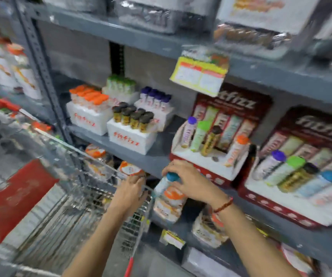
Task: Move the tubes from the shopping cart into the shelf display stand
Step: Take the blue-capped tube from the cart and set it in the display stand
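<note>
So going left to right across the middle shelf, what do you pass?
Orange-capped tubes → black-capped tubes → display stand with an empty slot → full display stand.

We record a white tube (164, 183) with a blue cap, a dark red display stand (211, 172) with a white tray holding purple-, green-, black- and orange-capped tubes, white boxes (130, 137) lettered in red, grey shelving (141, 154), and a silver wire cart (93, 176) with red trim.
</note>
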The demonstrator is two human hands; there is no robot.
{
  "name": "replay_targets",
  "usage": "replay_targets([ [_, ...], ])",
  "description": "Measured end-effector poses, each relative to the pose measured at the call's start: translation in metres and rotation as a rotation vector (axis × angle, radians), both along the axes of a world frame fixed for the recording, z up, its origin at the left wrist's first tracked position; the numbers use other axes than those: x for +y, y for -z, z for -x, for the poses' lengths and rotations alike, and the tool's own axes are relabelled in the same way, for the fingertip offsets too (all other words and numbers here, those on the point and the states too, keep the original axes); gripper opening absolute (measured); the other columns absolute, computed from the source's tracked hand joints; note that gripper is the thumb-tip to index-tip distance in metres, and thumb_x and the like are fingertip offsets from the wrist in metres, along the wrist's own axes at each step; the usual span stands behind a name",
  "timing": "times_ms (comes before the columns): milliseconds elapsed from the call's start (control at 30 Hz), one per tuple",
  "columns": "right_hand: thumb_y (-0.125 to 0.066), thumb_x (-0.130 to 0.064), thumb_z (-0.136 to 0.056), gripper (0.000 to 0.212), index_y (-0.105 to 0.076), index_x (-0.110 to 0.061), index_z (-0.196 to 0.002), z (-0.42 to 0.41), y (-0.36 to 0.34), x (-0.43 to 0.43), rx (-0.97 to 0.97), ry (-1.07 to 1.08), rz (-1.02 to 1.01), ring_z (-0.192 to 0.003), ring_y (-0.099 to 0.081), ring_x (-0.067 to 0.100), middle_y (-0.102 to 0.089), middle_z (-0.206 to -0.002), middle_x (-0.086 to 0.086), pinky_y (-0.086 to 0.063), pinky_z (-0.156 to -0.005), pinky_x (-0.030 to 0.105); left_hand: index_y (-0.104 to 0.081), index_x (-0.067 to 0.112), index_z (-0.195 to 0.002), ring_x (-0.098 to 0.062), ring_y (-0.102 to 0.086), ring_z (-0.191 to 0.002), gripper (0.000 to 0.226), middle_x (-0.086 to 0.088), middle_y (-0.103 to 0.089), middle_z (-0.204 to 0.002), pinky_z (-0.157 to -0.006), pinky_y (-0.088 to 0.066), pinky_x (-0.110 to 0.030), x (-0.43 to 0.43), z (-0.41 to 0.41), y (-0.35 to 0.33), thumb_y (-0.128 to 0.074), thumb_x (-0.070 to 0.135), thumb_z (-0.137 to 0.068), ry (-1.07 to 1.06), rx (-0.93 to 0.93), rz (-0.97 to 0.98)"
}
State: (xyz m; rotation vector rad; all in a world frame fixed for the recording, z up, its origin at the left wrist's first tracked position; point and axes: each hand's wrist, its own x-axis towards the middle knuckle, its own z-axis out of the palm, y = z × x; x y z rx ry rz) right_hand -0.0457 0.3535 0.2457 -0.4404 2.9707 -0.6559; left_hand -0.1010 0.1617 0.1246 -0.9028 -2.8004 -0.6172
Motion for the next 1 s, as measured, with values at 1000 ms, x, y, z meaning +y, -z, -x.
replay_targets([
  [1000,-0.065,-0.022,-0.085,0.039,-0.060,-0.006,-0.120,-0.027,-0.103,0.138,0.124,0.533,-0.079,-0.102,-0.054,0.022,-0.061,-0.115,0.012,-0.048,-0.082,0.034,-0.047,0.007,-0.134,-0.025,-0.045,-0.126,0.068,-0.011,-0.049,-0.137,-0.105,-0.022,-0.037,0.136,-0.007,0.028,-0.045,0.040,-0.075,0.493,0.136,0.180],
])
